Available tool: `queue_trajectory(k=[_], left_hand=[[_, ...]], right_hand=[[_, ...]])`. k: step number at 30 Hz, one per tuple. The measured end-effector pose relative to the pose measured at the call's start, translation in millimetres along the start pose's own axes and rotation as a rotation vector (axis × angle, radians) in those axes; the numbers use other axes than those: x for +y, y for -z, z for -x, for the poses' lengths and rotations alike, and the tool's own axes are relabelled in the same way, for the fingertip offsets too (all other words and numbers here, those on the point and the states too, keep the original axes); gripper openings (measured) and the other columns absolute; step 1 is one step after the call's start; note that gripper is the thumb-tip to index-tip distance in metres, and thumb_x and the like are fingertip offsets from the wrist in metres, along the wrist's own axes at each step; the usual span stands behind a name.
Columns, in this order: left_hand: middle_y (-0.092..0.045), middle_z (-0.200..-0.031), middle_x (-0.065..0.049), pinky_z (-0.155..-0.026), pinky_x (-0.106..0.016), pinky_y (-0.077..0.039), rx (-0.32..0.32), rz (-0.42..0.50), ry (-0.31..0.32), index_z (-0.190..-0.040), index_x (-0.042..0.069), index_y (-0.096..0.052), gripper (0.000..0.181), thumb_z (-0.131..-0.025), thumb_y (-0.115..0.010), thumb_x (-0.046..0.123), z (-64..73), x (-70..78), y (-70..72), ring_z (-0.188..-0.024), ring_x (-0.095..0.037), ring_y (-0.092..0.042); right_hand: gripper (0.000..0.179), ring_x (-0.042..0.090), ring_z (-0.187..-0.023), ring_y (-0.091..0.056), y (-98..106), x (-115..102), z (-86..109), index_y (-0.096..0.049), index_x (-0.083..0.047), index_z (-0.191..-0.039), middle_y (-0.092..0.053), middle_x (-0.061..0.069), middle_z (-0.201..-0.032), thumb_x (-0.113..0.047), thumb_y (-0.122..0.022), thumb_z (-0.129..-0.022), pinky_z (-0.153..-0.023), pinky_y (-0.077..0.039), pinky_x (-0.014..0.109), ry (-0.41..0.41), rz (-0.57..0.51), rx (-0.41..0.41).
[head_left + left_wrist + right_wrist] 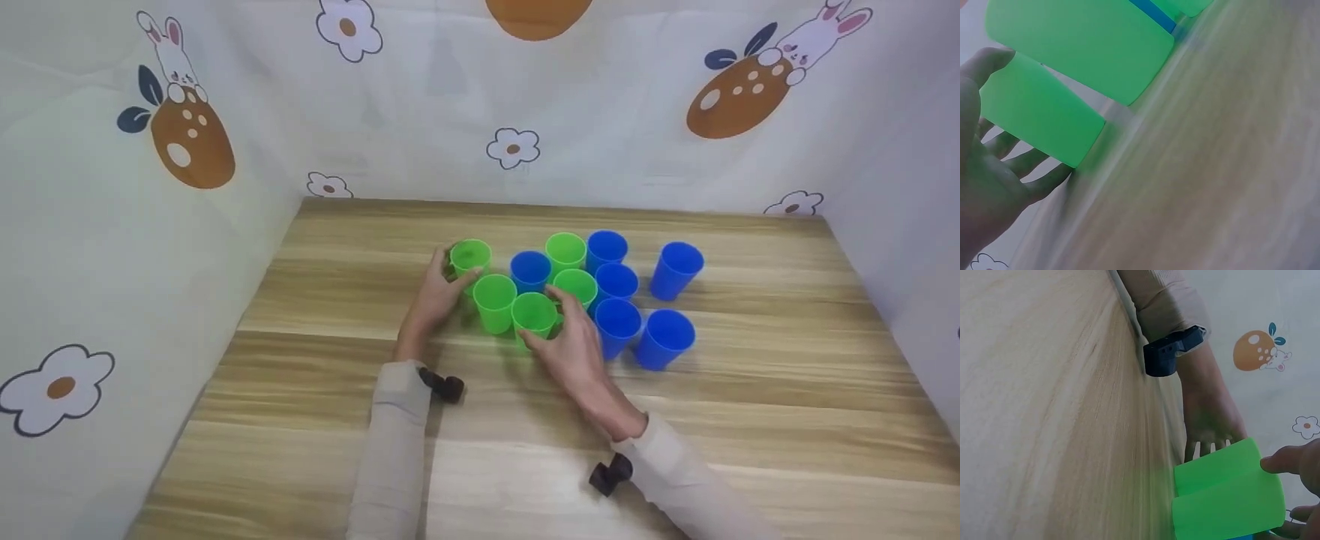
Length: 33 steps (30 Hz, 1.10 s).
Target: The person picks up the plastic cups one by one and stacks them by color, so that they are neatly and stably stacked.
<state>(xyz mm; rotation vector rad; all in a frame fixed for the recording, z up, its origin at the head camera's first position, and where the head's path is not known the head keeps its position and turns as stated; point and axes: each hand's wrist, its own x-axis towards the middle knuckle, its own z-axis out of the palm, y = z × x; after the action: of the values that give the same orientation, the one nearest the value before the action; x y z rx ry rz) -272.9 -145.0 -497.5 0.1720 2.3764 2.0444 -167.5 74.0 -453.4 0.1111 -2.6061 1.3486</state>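
Observation:
At the left end of a cluster of plastic cups, my left hand (433, 300) holds a green cup (471, 256), thumb on the near side and fingers along the far side. The left wrist view shows that cup (1041, 109) between thumb and spread fingers. My right hand (576, 352) grips the front green cup (534, 313), thumb and fingers on opposite sides. Its thumb lies near the rim of this cup (1230, 506) in the right wrist view. A third green cup (495, 300) stands upright between the two held ones.
A blue cup (530, 270) stands behind the front green ones. Two more green cups, one at the back (565, 251), adjoin several blue cups (616, 326) on the right. Farthest right is a separate blue cup (677, 270). Patterned cloth walls (420, 97) border the wooden table (300, 390).

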Motion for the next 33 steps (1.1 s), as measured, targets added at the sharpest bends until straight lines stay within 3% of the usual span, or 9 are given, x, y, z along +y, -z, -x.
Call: queue_trajectory(k=[8, 20, 29, 33], left_hand=[[-0.057, -0.138, -0.012, -0.114, -0.046, -0.043, -0.015, -0.017, -0.02, -0.144, 0.013, -0.043, 0.062, -0.091, -0.072, 0.027, -0.5, 0.1, 4.3, -0.133, -0.031, -0.054], [-0.058, -0.139, -0.009, -0.113, -0.045, -0.044, -0.022, -0.036, 0.016, -0.144, 0.017, -0.045, 0.064, -0.09, -0.074, 0.035, -3.2, -1.2, 7.8, -0.133, -0.028, -0.054], [-0.059, -0.139, -0.008, -0.112, -0.044, -0.046, -0.038, 0.017, 0.009, -0.143, 0.018, -0.044, 0.063, -0.09, -0.075, 0.031, -4.2, -1.9, 7.9, -0.132, -0.027, -0.056], [-0.057, -0.14, -0.011, -0.112, -0.044, -0.046, -0.043, 0.046, -0.004, -0.143, 0.015, -0.044, 0.059, -0.092, -0.072, 0.023, -2.6, -1.9, 7.6, -0.132, -0.029, -0.055]], right_hand=[[0.077, 0.032, -0.118, -0.058, 17, -16, -6.0, -0.05, -0.005, -0.139, -0.057, 0.016, -0.129, -0.018, -0.088, -0.073, -0.096, -0.053, 0.045, 0.002, -0.019, -0.004], [0.076, 0.028, -0.123, -0.053, 50, -58, -39.8, -0.049, -0.007, -0.142, -0.049, 0.014, -0.131, -0.022, -0.086, -0.078, -0.1, -0.051, 0.042, 0.032, -0.072, -0.085], [0.069, 0.025, -0.123, -0.052, 44, -84, -66.8, -0.058, -0.008, -0.138, -0.052, 0.011, -0.131, -0.03, -0.086, -0.078, -0.094, -0.053, 0.036, 0.051, -0.083, -0.179], [0.069, 0.024, -0.125, -0.052, 34, -92, -79.7, -0.058, -0.01, -0.138, -0.05, 0.011, -0.133, -0.031, -0.085, -0.079, -0.097, -0.052, 0.035, 0.037, -0.102, -0.219]])
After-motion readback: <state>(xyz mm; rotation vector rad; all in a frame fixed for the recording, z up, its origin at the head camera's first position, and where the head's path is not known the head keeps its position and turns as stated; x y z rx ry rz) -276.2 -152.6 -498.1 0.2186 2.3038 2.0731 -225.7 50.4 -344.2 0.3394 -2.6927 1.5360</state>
